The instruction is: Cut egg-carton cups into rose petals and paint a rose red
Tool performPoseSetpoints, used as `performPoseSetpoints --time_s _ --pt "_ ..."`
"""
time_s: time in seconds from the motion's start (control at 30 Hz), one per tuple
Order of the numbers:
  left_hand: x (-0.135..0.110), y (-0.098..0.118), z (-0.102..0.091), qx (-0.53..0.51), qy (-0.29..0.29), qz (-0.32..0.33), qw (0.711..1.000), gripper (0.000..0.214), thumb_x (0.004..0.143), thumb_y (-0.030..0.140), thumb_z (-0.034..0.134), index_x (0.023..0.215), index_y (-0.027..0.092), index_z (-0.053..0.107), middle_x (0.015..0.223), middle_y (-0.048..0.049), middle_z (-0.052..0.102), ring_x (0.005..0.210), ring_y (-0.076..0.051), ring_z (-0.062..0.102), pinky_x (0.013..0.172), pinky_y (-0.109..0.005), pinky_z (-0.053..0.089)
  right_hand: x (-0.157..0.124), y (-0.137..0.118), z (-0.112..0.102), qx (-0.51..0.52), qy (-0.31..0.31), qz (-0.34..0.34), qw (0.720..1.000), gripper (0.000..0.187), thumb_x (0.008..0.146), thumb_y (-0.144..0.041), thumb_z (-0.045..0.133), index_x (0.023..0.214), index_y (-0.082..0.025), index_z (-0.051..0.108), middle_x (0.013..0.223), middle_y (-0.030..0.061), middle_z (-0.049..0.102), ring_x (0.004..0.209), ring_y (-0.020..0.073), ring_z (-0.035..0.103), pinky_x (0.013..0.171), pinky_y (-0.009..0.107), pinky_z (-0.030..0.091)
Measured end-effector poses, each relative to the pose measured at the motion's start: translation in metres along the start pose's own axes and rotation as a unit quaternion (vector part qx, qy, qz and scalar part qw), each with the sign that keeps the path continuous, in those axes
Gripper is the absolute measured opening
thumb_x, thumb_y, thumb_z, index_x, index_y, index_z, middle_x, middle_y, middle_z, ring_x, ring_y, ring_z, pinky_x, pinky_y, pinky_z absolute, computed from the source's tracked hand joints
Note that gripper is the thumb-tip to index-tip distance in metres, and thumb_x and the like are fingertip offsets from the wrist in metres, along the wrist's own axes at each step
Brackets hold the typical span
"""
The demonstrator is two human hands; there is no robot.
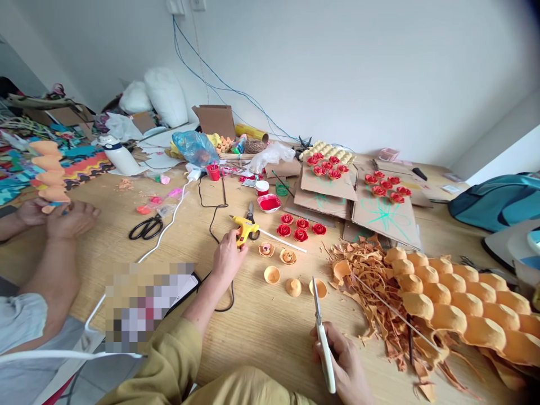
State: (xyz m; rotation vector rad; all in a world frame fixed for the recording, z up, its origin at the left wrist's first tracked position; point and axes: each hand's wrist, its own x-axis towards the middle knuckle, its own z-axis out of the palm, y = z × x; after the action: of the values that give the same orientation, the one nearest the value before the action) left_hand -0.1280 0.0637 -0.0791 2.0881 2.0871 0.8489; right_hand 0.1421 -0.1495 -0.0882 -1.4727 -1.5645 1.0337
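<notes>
My left hand [230,254] is closed on the handle end of a yellow hot glue gun [248,229], which lies on the table with a long white glue stick [282,241] at its rear. My right hand [343,365] grips white-handled scissors [321,337], blades pointing away from me. Just beyond the blades are small orange egg-carton cups, one cup [272,275] left of them and another cup [321,289] partly behind the tip. Two orange paper flowers [288,257] sit between the cups and the glue gun. Several red flowers [301,235] stand behind.
To the right lie orange carton scraps [367,287] and an orange egg tray [464,298]. A dish of red paint [269,203], black scissors [145,226] and cardboard [382,216] bearing red flowers are farther back. A white cable [169,216] crosses the left side, near another person's hands [70,219].
</notes>
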Motion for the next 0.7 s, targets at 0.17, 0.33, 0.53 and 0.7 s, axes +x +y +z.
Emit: performPoseSetpoints --time_s 0.17,0.33,0.53,0.7 --pt "0.001 -0.003 -0.005 0.015 0.002 0.008 1.0 0.036 0.083 0.02 0.059 0.118 0.015 0.053 0.104 -0.0135 0.065 0.097 -0.028 0.064 0.082 -0.038 0.052 0.001 -0.003 0.0 0.003 0.008 -0.004 1.0 0.038 0.094 -0.051 0.047 0.079 -0.019 0.058 0.06 0.0 0.059 0.055 0.0156 0.053 0.053 0.025 0.04" --pt "-0.011 0.018 -0.023 -0.013 0.055 0.127 0.99 0.025 0.089 0.024 0.056 0.114 0.017 0.057 0.105 -0.0119 0.063 0.101 -0.027 0.059 0.093 -0.04 0.047 -0.001 -0.001 -0.001 0.042 0.027 0.01 0.999 0.037 0.093 -0.053 0.047 0.084 -0.019 0.058 0.058 -0.001 0.058 0.053 0.015 0.05 0.051 0.025 0.037" --pt "-0.055 0.072 -0.025 -0.103 -0.098 0.306 0.941 0.016 0.094 0.024 0.051 0.086 0.02 0.064 0.091 -0.0062 0.064 0.093 -0.021 0.058 0.087 -0.036 0.044 -0.001 -0.003 -0.002 0.072 0.056 0.006 0.996 0.038 0.093 -0.054 0.048 0.081 -0.02 0.056 0.06 -0.0006 0.058 0.053 0.015 0.05 0.051 0.025 0.038" --pt "-0.074 0.093 -0.014 -0.06 -0.172 0.336 0.924 0.033 0.083 0.036 0.07 0.112 0.023 0.062 0.112 -0.0082 0.064 0.105 -0.028 0.053 0.087 -0.043 0.04 -0.002 -0.005 -0.002 0.07 0.057 0.011 0.996 0.036 0.092 -0.053 0.048 0.08 -0.02 0.055 0.058 -0.0016 0.056 0.051 0.0137 0.046 0.05 0.025 0.036"
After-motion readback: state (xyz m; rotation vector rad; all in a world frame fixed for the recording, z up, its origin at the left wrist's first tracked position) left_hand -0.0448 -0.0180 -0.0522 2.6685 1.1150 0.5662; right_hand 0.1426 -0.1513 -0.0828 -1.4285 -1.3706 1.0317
